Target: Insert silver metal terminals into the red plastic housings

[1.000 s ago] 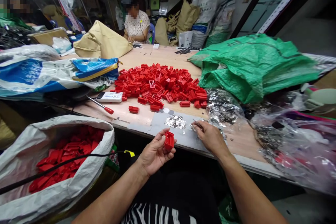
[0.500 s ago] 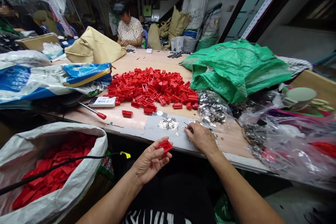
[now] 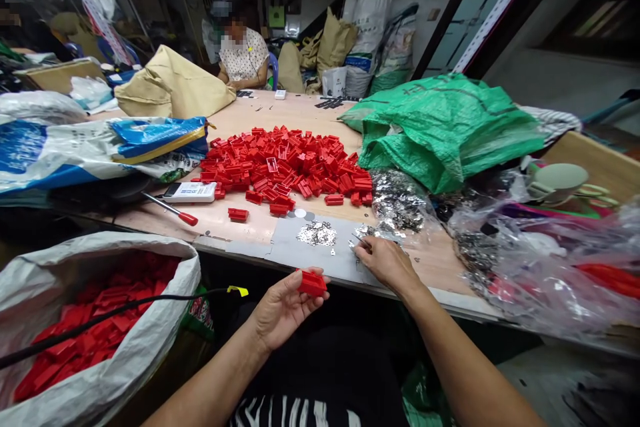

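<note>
Red plastic piece [image 3: 313,283] sits pinched at the tips of the left hand [image 3: 283,307], thumb and curled fingers closed on it, palm turned up. Its long axis runs roughly across the frame, tipped a little down to the right. It hangs just below and in front of the table's near edge, at lower centre.

Up and to the right of it, the right hand [image 3: 387,263] rests on the grey mat [image 3: 295,250], palm down. Its fingertips [image 3: 361,245] are drawn together among loose small metal bits; whether they pinch one is too small to tell. That hand is the nearer one to the little heap of metal bits [image 3: 317,233], which lies just left of its fingertips and straight above the held piece.

Further out, at mid-frame, a wide pile of red pieces [image 3: 290,167] covers the table [image 3: 240,213], with a red-handled screwdriver [image 3: 170,208] and a white handset [image 3: 191,192] to its left. A clear bag of metal parts [image 3: 400,200] and a green sack [image 3: 450,127] lie to the right. At lower left a white sack [image 3: 150,347] holds more red pieces. A seated person [image 3: 243,57] works at the far end, upper left of centre.
</note>
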Available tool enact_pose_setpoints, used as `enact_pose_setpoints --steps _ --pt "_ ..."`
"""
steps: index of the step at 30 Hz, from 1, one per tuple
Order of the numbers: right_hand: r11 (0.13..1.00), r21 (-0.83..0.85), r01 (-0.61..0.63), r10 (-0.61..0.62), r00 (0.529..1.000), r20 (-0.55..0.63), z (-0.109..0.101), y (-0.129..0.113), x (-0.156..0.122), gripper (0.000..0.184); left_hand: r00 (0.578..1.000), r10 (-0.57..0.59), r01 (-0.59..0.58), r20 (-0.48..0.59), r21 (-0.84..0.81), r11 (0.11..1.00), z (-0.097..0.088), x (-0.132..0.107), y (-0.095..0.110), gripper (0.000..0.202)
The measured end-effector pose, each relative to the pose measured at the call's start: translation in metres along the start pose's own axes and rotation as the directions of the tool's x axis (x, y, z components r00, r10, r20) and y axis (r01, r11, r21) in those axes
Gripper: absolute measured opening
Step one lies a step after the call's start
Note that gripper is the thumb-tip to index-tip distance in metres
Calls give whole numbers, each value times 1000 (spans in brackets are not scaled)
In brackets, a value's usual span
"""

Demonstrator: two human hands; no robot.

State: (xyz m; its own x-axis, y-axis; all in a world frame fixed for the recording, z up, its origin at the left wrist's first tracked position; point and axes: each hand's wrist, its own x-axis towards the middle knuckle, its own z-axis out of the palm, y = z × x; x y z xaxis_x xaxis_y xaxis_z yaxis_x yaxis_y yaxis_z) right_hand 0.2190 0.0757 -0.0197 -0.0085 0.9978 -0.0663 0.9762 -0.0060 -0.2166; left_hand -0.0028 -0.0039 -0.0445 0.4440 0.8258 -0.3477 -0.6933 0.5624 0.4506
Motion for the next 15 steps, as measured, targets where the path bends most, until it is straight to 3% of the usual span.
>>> enact_pose_setpoints --steps 4,10,15 --pt "999 25 30 -30 999 30 -3 3 1 22 1000 -20 19 -13 -6 1000 -1 0 2 40" --pt "999 26 19 -18 999 -39 -5 10 2 14 998 -1 6 -67 63 998 -1 4 2 49" --pt "986 71 150 -146 988 -58 -2 7 -4 12 995 68 -60 -77 107 992 -1 4 -1 47"
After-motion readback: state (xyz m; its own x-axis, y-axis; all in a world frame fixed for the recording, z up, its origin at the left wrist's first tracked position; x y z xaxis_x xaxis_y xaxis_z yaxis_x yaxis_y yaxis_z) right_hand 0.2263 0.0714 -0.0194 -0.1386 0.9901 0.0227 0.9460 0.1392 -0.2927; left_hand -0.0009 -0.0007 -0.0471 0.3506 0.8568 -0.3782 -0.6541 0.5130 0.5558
